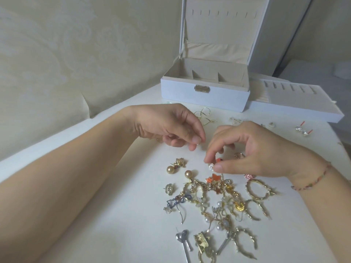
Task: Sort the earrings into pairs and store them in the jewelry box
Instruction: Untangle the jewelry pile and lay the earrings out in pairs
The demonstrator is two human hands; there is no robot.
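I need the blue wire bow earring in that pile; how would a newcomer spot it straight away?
Start at the open white jewelry box at the back of the table, then drop to the tangled earring pile nearest the camera. On the pile's left edge lies the blue wire bow earring. It is the only dark blue piece among gold hoops, pearls and white flowers.

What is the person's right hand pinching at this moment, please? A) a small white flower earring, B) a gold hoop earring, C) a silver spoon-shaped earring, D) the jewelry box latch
A: the right hand pinches a small white flower earring between thumb and fingertip, just above the earring pile.
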